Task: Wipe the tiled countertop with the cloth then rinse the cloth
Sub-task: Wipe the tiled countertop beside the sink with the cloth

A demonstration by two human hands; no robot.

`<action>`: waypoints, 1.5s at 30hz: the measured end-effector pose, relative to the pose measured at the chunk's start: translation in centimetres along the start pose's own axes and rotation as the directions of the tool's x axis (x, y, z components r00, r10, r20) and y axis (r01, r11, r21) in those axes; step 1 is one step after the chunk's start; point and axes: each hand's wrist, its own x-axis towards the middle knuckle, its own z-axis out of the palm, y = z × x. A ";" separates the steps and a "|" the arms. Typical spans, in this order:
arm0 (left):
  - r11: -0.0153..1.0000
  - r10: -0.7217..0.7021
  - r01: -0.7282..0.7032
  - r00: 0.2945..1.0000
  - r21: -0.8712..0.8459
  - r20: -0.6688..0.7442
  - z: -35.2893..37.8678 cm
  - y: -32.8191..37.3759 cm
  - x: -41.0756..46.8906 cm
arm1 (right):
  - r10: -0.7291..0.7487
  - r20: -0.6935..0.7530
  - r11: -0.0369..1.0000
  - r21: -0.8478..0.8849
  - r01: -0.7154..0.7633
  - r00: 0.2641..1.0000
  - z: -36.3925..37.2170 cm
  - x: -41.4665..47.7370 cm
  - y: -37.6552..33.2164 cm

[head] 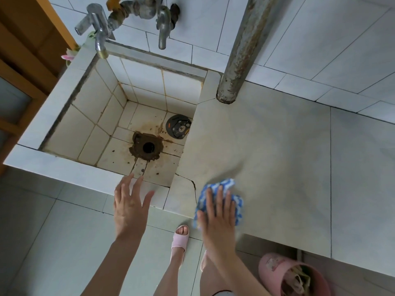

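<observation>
1. Cloth [222, 185]: blue/white, bunched up, on the front-left corner of the counter [277, 157], just beside the sink [89, 116]. R hand [218, 212] lies flat on top, fingers straight, pressing down rather than gripping.
2. Handling, my guess: light, soft, floppy, prob. damp. It has no stiffness, so it'll roll and bunch if pushed edge-first. Keep it under a flat palm for wiping. For the rinse, gather the folds showing past the fingertips and take the whole wad in one grip.
3. L hand [130, 206]: open, fingers spread, holds nothing, over the sink's front rim. Can't tell whether it touches the rim.
4. Counter surface is pale tile w/ a dull, smeary patch beyond the cloth, so the wiping looks far from done. Cracked tile [193, 184] sits betw. cloth and sink; the weave could snag there, I'd think.
5. Sink is deep and tiled, w/ brown grime round the drain [148, 147]. A black round disc [178, 127] w/ a bear print lies on its floor at the right.
6. Far end: two metal taps [163, 24] on the wall above the sink, no water visible. A rusty pipe [241, 50] stands on the counter's back corner. Once soaked, the cloth should be heavier and drippy, so wring it over the sink.
</observation>
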 end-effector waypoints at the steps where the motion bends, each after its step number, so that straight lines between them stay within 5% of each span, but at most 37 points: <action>1: 1.000 0.003 -0.003 1.000 -0.001 -0.004 0.0 0.0 0.0 | -0.036 -0.007 0.998 0.045 0.037 0.999 0.2 -0.2 -1.6; 6: 1.000 -0.010 0.010 1.000 -0.005 -0.003 -0.2 -0.1 0.1 | -0.156 -0.057 0.978 0.129 0.162 0.986 1.0 1.7 -7.4; 12: 1.000 -0.005 0.005 1.000 -0.006 -0.003 -0.2 0.0 0.1 | -0.335 -0.036 0.941 0.031 0.336 0.941 0.1 5.1 -4.1; 25: 1.000 -0.004 0.004 1.000 -0.011 0.021 -0.4 0.0 0.1 | -0.043 0.010 0.997 0.071 0.042 0.999 -3.7 16.1 1.1; 33: 0.998 -0.060 0.061 0.997 -0.016 0.040 -0.4 0.3 0.3 | -0.420 0.049 0.907 0.020 0.420 0.906 -1.9 11.8 -2.0; 45: 0.991 -0.039 0.050 0.995 -0.122 0.094 0.0 2.2 0.9 | -0.630 -0.020 0.776 -0.011 0.630 0.776 0.1 3.7 -2.4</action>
